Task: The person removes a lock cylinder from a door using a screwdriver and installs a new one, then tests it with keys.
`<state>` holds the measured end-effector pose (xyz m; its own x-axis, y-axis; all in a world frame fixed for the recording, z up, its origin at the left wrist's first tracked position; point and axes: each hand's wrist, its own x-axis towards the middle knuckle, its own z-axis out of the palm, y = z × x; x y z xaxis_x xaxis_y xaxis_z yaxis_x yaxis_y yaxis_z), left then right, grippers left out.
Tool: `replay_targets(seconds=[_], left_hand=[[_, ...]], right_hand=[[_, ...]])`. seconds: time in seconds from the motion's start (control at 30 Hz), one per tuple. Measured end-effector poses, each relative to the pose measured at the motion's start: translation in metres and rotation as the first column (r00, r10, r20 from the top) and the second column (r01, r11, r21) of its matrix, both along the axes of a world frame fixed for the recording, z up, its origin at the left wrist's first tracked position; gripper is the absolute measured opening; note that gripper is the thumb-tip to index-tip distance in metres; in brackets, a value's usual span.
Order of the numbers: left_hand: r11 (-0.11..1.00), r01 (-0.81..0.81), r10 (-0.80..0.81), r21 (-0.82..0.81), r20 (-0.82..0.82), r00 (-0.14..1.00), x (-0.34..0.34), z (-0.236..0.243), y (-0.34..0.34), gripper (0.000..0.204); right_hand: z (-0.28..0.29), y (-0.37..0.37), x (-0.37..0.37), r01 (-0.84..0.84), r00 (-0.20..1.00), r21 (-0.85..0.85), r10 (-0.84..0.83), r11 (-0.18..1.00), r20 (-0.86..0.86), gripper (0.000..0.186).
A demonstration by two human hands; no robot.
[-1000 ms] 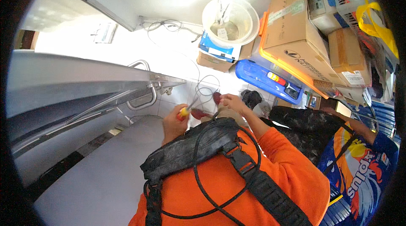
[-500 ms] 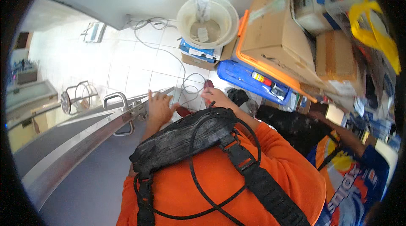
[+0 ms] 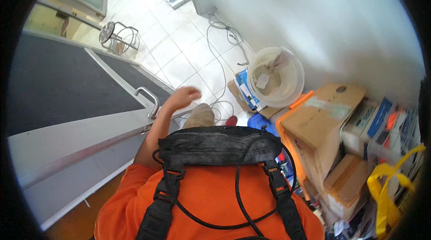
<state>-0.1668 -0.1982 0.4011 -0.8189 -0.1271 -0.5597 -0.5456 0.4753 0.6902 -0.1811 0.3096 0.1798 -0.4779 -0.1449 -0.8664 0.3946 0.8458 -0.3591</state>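
My left hand (image 3: 183,98) is raised in the air beside the door's metal handle (image 3: 151,100), apart from it. Its fingers are loosely bent and partly stretched to the right, with nothing visible in them. To its left stands the door (image 3: 107,118), dark-panelled with a pale frame. Below the hand, a trousered leg (image 3: 200,116) and a red shoe (image 3: 231,121) show over the white tiles. My right hand is out of view. A black strapped pouch (image 3: 215,148) on my chest covers part of the lower view.
A whitish bucket (image 3: 292,80) rests on blue-and-brown boxes (image 3: 244,89) at the wall. Cardboard boxes (image 3: 323,109), an orange-rimmed bin (image 3: 282,127) and a yellow strap (image 3: 384,181) crowd the right. A grey cable (image 3: 217,60) trails over the floor near a round stool (image 3: 117,37).
My view has turned to the left. My left hand has left the door's edge, its fingers less spread. My right hand has gone out of view, as has the person at the right.
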Motion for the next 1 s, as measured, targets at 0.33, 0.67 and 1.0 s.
replay_targets(seconds=[0.33,0.67,1.0], left_hand=[[0.929,0.014,0.369,0.371,-0.92,-0.13,-0.193,0.24,-0.06,0.02],[0.889,0.053,0.452,0.454,-0.891,0.049,-0.211,0.31,-0.16,0.018],[0.727,-0.158,0.641,0.668,-0.743,-0.192,-0.259,0.334,-0.216,0.025]], right_hand=[[-0.006,-0.106,-0.133,-0.04,0.999,-0.025,0.039,0.999,-0.023,0.036],[0.004,-0.297,-0.284,-0.032,0.997,-0.012,0.031,0.999,-0.076,0.038],[-0.006,-0.455,-0.347,-0.027,0.989,-0.145,0.005,0.989,-0.148,0.04]])
